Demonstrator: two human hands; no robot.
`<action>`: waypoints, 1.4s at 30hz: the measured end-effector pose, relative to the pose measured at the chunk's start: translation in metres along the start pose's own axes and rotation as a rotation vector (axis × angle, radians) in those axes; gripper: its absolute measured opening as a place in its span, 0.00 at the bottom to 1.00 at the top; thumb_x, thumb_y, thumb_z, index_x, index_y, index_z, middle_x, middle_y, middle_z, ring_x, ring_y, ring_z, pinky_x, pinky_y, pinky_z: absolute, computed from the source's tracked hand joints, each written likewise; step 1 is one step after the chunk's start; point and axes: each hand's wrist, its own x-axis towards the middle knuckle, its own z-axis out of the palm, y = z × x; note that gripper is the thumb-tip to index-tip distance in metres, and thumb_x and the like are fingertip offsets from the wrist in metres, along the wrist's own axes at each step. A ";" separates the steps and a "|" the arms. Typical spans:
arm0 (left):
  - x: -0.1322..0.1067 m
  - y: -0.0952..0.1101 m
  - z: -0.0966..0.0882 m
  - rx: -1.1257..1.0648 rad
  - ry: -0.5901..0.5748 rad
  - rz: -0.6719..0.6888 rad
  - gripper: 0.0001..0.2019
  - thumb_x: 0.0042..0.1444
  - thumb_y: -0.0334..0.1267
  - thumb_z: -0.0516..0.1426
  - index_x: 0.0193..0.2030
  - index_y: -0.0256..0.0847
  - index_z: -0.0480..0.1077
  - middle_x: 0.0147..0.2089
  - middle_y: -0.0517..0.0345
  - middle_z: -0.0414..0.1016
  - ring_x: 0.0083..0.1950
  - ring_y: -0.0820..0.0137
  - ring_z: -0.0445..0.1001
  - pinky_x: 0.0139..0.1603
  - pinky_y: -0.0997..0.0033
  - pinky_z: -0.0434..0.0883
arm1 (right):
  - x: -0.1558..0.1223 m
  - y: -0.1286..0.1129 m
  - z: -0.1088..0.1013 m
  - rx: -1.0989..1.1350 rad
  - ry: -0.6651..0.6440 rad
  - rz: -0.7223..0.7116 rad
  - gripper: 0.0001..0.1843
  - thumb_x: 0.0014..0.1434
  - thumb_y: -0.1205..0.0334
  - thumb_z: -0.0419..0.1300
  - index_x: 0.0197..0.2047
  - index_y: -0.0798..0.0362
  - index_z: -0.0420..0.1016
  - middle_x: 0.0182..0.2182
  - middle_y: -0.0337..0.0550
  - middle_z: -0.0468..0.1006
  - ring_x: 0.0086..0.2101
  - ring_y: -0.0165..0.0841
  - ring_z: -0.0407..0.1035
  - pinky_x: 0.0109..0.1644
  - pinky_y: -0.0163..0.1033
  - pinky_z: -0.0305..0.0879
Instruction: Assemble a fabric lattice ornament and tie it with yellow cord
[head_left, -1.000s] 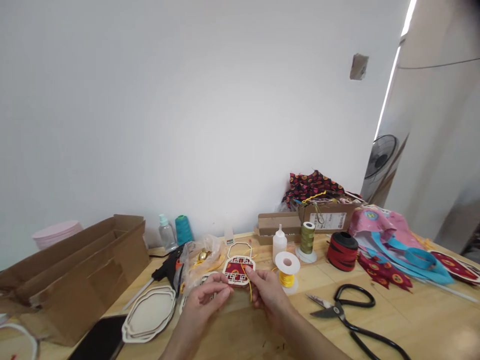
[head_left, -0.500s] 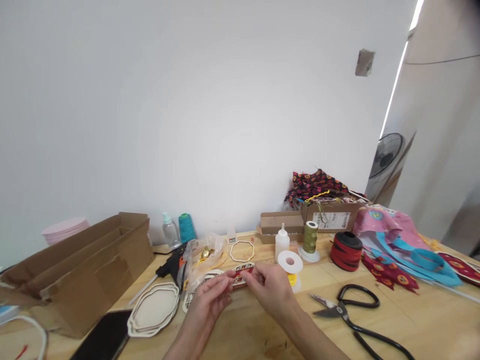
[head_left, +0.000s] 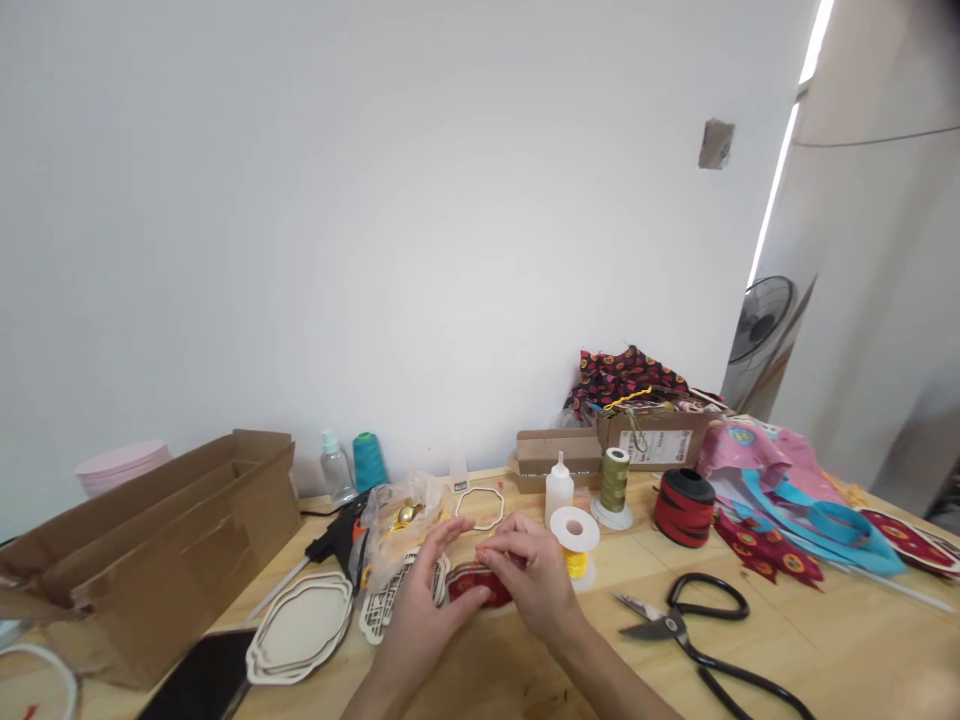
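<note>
Low over the table, a small red fabric piece with a pale scalloped rim (head_left: 480, 587) is between my two hands. My left hand (head_left: 427, 600) holds its left side, the thumb lying across the red face and the forefinger raised away from it. Thumb and forefinger of my right hand (head_left: 536, 580) are pinched together at the upper rim; whatever is between them is too small to make out. Behind my left hand lies a cream openwork lattice plate (head_left: 375, 605). A thin cream scalloped ring (head_left: 480, 508) rests beyond the hands.
Black-handled scissors (head_left: 675, 625) lie open on the right. Beyond my right hand stand a yellow ribbon spool (head_left: 576, 560), a white squeeze bottle (head_left: 559, 490) and a red ribbon roll (head_left: 684, 510). Stacked cream plates (head_left: 300, 630), a dark phone (head_left: 199, 680) and a cardboard box (head_left: 172, 570) are leftward.
The piece has tipped so that its red face shows instead of the patterned lattice side. My left fingers have spread upward, and my right fingers have moved to the upper rim. The view shifted slightly.
</note>
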 end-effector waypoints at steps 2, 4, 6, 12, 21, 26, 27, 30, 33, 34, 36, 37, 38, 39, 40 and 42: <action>0.003 0.007 0.007 0.022 -0.083 -0.033 0.27 0.40 0.35 0.62 0.51 0.43 0.63 0.50 0.51 0.71 0.52 0.63 0.66 0.53 0.66 0.59 | 0.002 -0.003 -0.001 0.117 0.018 0.021 0.06 0.48 0.65 0.59 0.26 0.50 0.79 0.21 0.37 0.66 0.26 0.30 0.62 0.29 0.33 0.57; 0.007 0.017 0.012 0.042 -0.156 -0.085 0.22 0.42 0.37 0.61 0.47 0.41 0.67 0.45 0.50 0.75 0.46 0.63 0.70 0.48 0.66 0.63 | 0.005 -0.005 -0.003 0.242 0.040 0.087 0.05 0.46 0.63 0.61 0.24 0.51 0.79 0.20 0.38 0.66 0.26 0.30 0.62 0.30 0.34 0.57; 0.011 0.027 0.015 0.089 -0.210 -0.104 0.15 0.42 0.39 0.61 0.39 0.39 0.72 0.39 0.51 0.77 0.40 0.63 0.73 0.42 0.68 0.66 | 0.008 -0.005 -0.005 0.326 0.071 0.152 0.06 0.45 0.59 0.62 0.22 0.52 0.78 0.20 0.38 0.67 0.26 0.30 0.61 0.29 0.34 0.57; 0.016 0.031 0.014 0.150 -0.259 -0.152 0.12 0.43 0.45 0.59 0.29 0.39 0.75 0.29 0.55 0.78 0.31 0.65 0.72 0.32 0.71 0.66 | 0.015 -0.003 -0.011 0.384 0.124 0.206 0.12 0.43 0.56 0.63 0.16 0.55 0.73 0.18 0.35 0.64 0.22 0.27 0.57 0.27 0.33 0.56; 0.007 0.010 0.016 0.110 -0.308 -0.271 0.14 0.44 0.47 0.58 0.32 0.39 0.76 0.26 0.58 0.76 0.29 0.68 0.69 0.30 0.75 0.63 | 0.014 0.001 -0.010 0.428 0.088 0.232 0.09 0.38 0.58 0.66 0.16 0.55 0.74 0.20 0.38 0.70 0.26 0.29 0.63 0.32 0.34 0.59; 0.004 0.013 0.010 0.158 -0.329 -0.292 0.16 0.45 0.49 0.57 0.32 0.38 0.76 0.30 0.54 0.77 0.32 0.66 0.70 0.33 0.72 0.64 | 0.011 0.001 -0.008 0.439 0.048 0.281 0.10 0.39 0.58 0.65 0.17 0.55 0.73 0.20 0.37 0.69 0.24 0.27 0.61 0.30 0.33 0.57; 0.003 0.014 0.008 0.159 -0.332 -0.297 0.17 0.45 0.49 0.57 0.33 0.38 0.76 0.30 0.54 0.77 0.32 0.66 0.70 0.33 0.72 0.64 | 0.011 0.001 -0.008 0.437 0.035 0.293 0.10 0.39 0.57 0.65 0.17 0.55 0.74 0.19 0.36 0.69 0.24 0.27 0.60 0.29 0.32 0.57; 0.001 0.015 0.006 0.151 -0.345 -0.297 0.18 0.45 0.51 0.56 0.33 0.38 0.76 0.30 0.54 0.77 0.34 0.65 0.71 0.34 0.72 0.64 | 0.011 0.002 -0.008 0.420 -0.018 0.310 0.12 0.42 0.55 0.64 0.18 0.56 0.75 0.16 0.35 0.67 0.21 0.26 0.58 0.27 0.32 0.56; 0.001 0.014 0.005 0.139 -0.352 -0.285 0.18 0.46 0.51 0.55 0.34 0.39 0.76 0.31 0.54 0.77 0.36 0.64 0.71 0.37 0.72 0.64 | 0.012 0.002 -0.008 0.390 -0.037 0.288 0.15 0.45 0.52 0.61 0.18 0.56 0.75 0.17 0.36 0.69 0.21 0.26 0.58 0.26 0.31 0.55; 0.001 0.014 0.005 0.139 -0.353 -0.284 0.18 0.46 0.51 0.55 0.34 0.39 0.76 0.32 0.55 0.77 0.37 0.64 0.71 0.38 0.72 0.64 | 0.012 0.002 -0.009 0.383 -0.035 0.279 0.16 0.46 0.51 0.60 0.19 0.56 0.75 0.17 0.37 0.69 0.21 0.26 0.58 0.26 0.31 0.54; 0.002 0.014 0.005 0.142 -0.367 -0.291 0.19 0.46 0.52 0.55 0.35 0.39 0.76 0.32 0.55 0.77 0.37 0.65 0.71 0.39 0.71 0.64 | 0.012 0.002 -0.009 0.379 -0.030 0.269 0.17 0.47 0.49 0.59 0.20 0.56 0.75 0.17 0.36 0.69 0.20 0.25 0.55 0.24 0.31 0.52; 0.002 0.014 0.005 0.146 -0.376 -0.298 0.20 0.46 0.52 0.54 0.36 0.39 0.75 0.32 0.55 0.77 0.36 0.65 0.70 0.39 0.70 0.64 | 0.012 0.002 -0.009 0.382 -0.029 0.270 0.17 0.47 0.49 0.59 0.21 0.56 0.75 0.16 0.35 0.67 0.19 0.24 0.54 0.23 0.31 0.50; 0.002 0.014 0.005 0.147 -0.385 -0.307 0.20 0.46 0.53 0.54 0.36 0.39 0.75 0.32 0.55 0.76 0.36 0.65 0.70 0.39 0.70 0.64 | 0.012 0.002 -0.009 0.387 -0.029 0.273 0.18 0.47 0.49 0.58 0.21 0.56 0.74 0.16 0.35 0.66 0.18 0.24 0.52 0.22 0.30 0.49; 0.002 0.014 0.005 0.146 -0.388 -0.313 0.21 0.46 0.53 0.54 0.37 0.39 0.75 0.32 0.55 0.76 0.36 0.65 0.70 0.39 0.70 0.64 | 0.012 0.002 -0.009 0.394 -0.027 0.277 0.17 0.47 0.49 0.58 0.21 0.56 0.74 0.16 0.35 0.66 0.17 0.23 0.51 0.21 0.30 0.48; 0.002 0.014 0.005 0.143 -0.387 -0.316 0.21 0.46 0.53 0.54 0.37 0.39 0.75 0.32 0.55 0.76 0.35 0.65 0.70 0.38 0.70 0.64 | 0.011 0.003 -0.009 0.402 -0.025 0.282 0.17 0.48 0.49 0.58 0.22 0.56 0.74 0.16 0.35 0.66 0.17 0.23 0.51 0.20 0.30 0.46; 0.002 0.014 0.005 0.129 -0.380 -0.317 0.20 0.45 0.53 0.55 0.36 0.38 0.75 0.32 0.55 0.76 0.35 0.65 0.70 0.38 0.70 0.64 | 0.011 0.004 -0.008 0.423 -0.019 0.297 0.17 0.48 0.49 0.58 0.22 0.56 0.74 0.16 0.35 0.66 0.17 0.22 0.50 0.19 0.30 0.44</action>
